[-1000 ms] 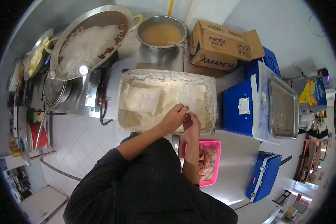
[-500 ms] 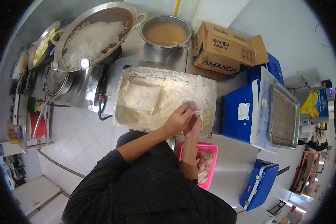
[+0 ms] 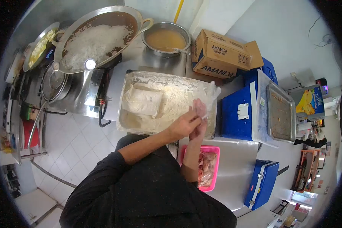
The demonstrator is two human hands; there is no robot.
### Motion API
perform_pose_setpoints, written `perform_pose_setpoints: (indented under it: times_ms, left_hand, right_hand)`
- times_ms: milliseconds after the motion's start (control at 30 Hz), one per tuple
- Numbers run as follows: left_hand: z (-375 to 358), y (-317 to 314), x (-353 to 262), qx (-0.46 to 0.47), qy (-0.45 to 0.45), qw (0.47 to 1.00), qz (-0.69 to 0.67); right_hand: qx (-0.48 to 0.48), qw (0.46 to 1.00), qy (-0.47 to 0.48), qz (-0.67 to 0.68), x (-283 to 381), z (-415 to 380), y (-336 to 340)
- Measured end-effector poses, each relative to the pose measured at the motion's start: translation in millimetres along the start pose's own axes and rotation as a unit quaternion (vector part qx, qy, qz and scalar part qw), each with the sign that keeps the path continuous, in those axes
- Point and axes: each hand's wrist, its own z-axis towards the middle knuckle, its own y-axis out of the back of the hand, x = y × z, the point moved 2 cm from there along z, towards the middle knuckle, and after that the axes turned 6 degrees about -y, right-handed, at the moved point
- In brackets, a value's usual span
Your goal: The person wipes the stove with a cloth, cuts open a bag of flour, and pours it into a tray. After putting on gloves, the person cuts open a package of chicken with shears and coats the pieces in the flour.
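Both hands are over the right part of a metal tray [image 3: 130, 121] of white flour [image 3: 176, 99]. My left hand [image 3: 182, 124] pinches a clear plastic bag or glove [image 3: 209, 93] near my right hand's palm. My right hand [image 3: 199, 123] has its fingers raised, with the thin plastic around them. The loose end of the plastic spreads toward the tray's upper right corner. In the left part of the tray lies a white packet [image 3: 143, 102] dusted with flour. A pink basket [image 3: 217, 167] of raw meat [image 3: 206, 167] stands below the tray.
A large wok [image 3: 140, 21] of bubbling oil stands at the upper left. Beside it is a metal bowl [image 3: 167, 40] of brownish liquid. An Amanda carton [image 3: 218, 57], blue coolers [image 3: 233, 117] [image 3: 263, 184] and a metal tray [image 3: 281, 114] are on the right.
The fingers of my right hand have straightened and point up inside the plastic. The loose plastic has shifted toward the upper right. The whole view has shifted slightly.
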Motion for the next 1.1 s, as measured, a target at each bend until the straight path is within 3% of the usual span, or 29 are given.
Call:
perform_pose_setpoints:
  times_ms: [67,133,167,233,333,400,467,500,600,667,700,767,867,1000,1100]
  left_hand:
    - [5,8,-5,-0.053,0.004,0.999,-0.01]
    - [8,15,-4,-0.097,0.037,0.994,-0.033]
    - [11,19,1,-0.114,0.068,0.99,-0.051]
    - [14,22,6,-0.121,0.084,0.987,-0.068]
    - [9,20,7,-0.087,0.049,0.993,-0.06]
    - [1,17,1,-0.06,0.031,0.996,-0.063]
    - [-6,18,-4,-0.015,0.021,0.998,-0.063]
    - [-9,17,-6,0.006,0.018,0.998,-0.063]
    - [-21,9,-12,0.046,-0.038,0.997,-0.053]
    - [-18,23,-26,0.028,-0.074,0.996,-0.048]
    - [-18,31,-34,0.02,-0.089,0.995,-0.044]
    - [-27,43,-38,-0.034,-0.059,0.996,-0.052]
    - [-44,54,-27,-0.053,0.017,0.997,-0.051]
    - [-52,53,-7,-0.033,0.094,0.995,-0.003]
    - [-54,47,-2,-0.004,0.022,0.998,0.055]
  right_hand:
    - [0.038,0.986,0.02,-0.163,-1,1,9]
    - [0.074,0.908,0.013,-0.413,-6,3,37]
    - [0.081,0.837,-0.01,-0.541,-4,-3,22]
    - [0.003,0.603,-0.149,-0.784,7,-10,-3]
    - [0.087,0.581,0.056,-0.807,-3,-15,3]
    - [0.153,0.539,0.144,-0.816,3,-15,-4]
    - [0.18,0.559,0.149,-0.795,12,-13,-12]
    - [0.183,0.6,0.128,-0.768,15,-13,-14]
    - [0.127,0.868,-0.007,-0.48,3,-14,0]
    - [0.089,0.971,-0.072,-0.208,-15,-19,6]
    - [0.066,0.991,-0.085,-0.078,-25,-22,9]
    - [0.053,0.992,-0.101,0.045,-36,-26,11]
    - [0.04,0.982,-0.105,0.154,-50,-26,13]
    - [0.04,0.986,-0.089,0.139,-62,-27,14]
    - [0.04,0.996,-0.056,0.047,-62,-26,16]
